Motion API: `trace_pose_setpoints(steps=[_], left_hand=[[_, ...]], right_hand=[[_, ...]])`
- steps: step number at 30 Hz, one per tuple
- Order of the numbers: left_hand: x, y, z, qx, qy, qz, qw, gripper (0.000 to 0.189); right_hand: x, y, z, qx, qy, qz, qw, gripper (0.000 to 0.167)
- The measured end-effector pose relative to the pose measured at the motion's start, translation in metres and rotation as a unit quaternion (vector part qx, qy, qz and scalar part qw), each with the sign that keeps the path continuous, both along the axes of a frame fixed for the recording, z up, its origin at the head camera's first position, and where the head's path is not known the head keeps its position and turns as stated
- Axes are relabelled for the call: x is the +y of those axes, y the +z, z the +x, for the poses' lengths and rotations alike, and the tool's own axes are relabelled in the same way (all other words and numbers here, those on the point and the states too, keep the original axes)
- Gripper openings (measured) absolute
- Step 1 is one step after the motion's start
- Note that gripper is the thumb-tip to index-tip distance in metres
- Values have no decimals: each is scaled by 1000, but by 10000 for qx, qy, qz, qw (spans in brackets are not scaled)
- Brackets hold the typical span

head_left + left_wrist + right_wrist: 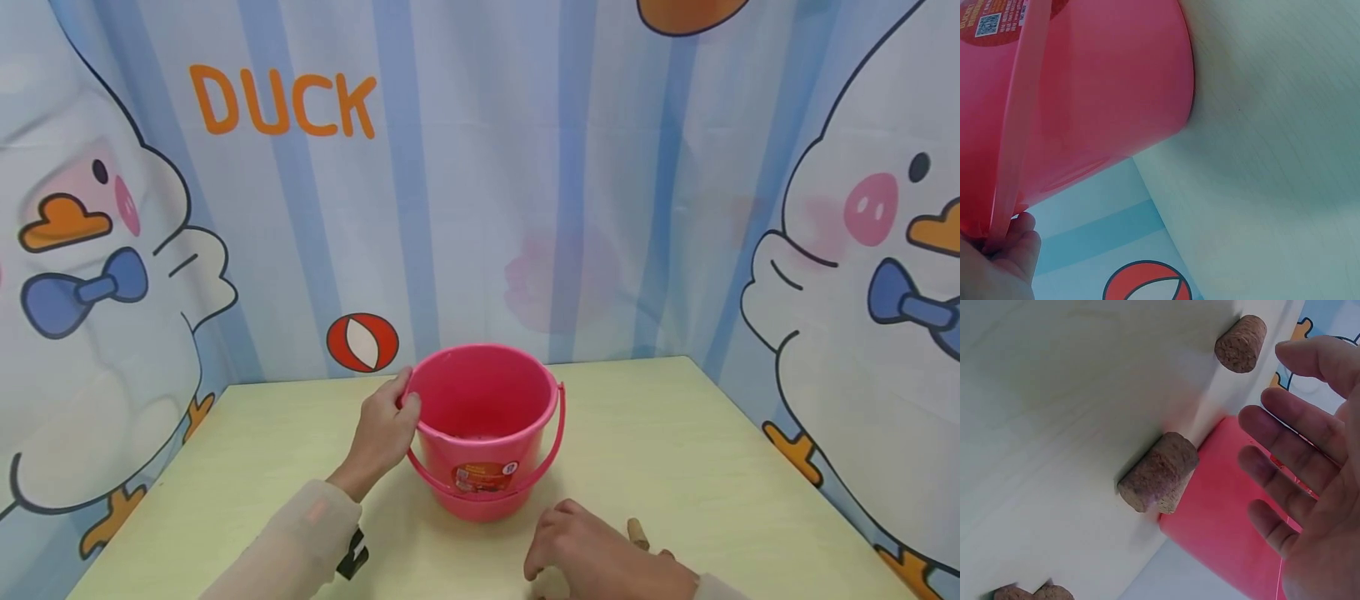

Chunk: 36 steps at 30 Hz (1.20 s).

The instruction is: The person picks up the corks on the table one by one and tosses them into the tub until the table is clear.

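Observation:
A pink plastic bucket (480,454) stands upright on the table, its handle hanging down across the front. My left hand (384,427) grips the bucket's rim on the left side, near where the handle joins; part of that hand shows beside the handle (1019,119) in the left wrist view. In front of the bucket to the right, my right hand (596,554) is over the table with nothing in it. Its fingers are spread and slightly bent in the right wrist view. Near it lie several corks, among them one cork (1159,472) touching another and a separate cork (1241,344).
The pale wood-look table (645,442) is bounded at the back and sides by a blue striped curtain (480,167) printed with ducks. More corks (1054,592) lie at the lower left of the right wrist view. A black strap (352,556) hangs at the left wrist.

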<state>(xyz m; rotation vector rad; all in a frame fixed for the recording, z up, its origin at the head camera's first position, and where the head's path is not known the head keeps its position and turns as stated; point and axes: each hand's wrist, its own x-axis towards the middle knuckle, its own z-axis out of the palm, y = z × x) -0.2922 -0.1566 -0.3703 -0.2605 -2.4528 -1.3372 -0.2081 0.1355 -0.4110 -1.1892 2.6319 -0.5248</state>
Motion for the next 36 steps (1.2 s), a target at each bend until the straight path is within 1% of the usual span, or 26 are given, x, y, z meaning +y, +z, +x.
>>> trace_pose_setpoints(steps=[4, 9, 13, 21, 36], left_hand=[[0, 0, 0, 6, -13, 15, 10000, 57], [0, 0, 0, -2, -4, 16, 10000, 57], [0, 0, -1, -8, 9, 13, 10000, 57], [-1, 0, -1, 15, 25, -26, 10000, 56], [-1, 0, 0, 30, 31, -6, 10000, 57]], right_hand=[[-1, -3, 0, 23, 165, 57, 9998, 30], [-1, -7, -1, 321, 469, 103, 9983, 31], [-1, -10, -3, 424, 614, 167, 9971, 28], [-3, -15, -3, 466, 654, 250, 9965, 25], [-2, -16, -4, 451, 618, 262, 9967, 21]])
